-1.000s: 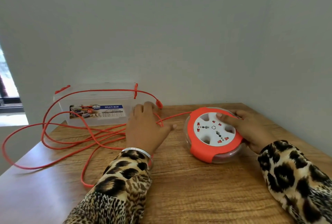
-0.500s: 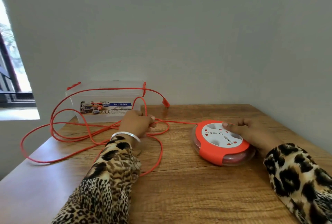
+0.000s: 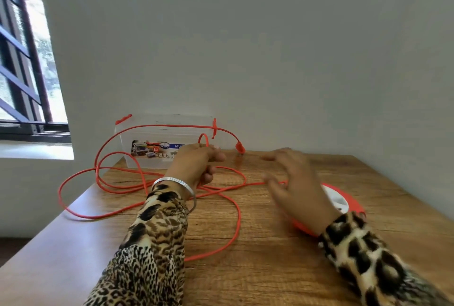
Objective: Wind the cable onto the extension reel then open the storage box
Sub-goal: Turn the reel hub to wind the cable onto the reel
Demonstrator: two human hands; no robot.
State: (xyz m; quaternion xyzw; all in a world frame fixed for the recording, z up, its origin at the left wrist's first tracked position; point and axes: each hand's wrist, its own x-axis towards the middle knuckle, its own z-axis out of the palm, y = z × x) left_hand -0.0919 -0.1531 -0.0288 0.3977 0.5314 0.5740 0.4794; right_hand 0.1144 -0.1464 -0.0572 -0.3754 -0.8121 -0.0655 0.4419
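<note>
Wooden table (image 3: pixel 282 269), grain running across the frame, set against a plain grey wall; barred window at upper left.

Item 1: orange cable (image 3: pixel 235 219). We note it lying in several loose loops over the left half of the table, one loop hanging past the left edge, another arching up across the front of the box. Its plug end (image 3: pixel 240 146) rests on the table at centre, near the wall. We judge it light, limp and springy, prone to tangle where loops cross; best taken near the run that leads to the reel and fed through the fingers a little at a time.

Item 2: extension reel (image 3: pixel 344 203). Orange rim, white socket face, lying flat at centre right, largely hidden behind the right wrist. We judge it rigid and light enough to skid while winding, so one palm should steady it.

Item 3: storage box (image 3: pixel 157 138). Clear plastic, orange clips, lid on, against the wall at centre left. Probably light; take hold at the clips.

Item 4: left hand (image 3: pixel 196 165). Fingers curled round a gathered bight of cable, a small loop standing above the fist.

Item 5: right hand (image 3: pixel 297 183). Blurred, fingers spread, hovering between the reel and the cable, holding nothing.
</note>
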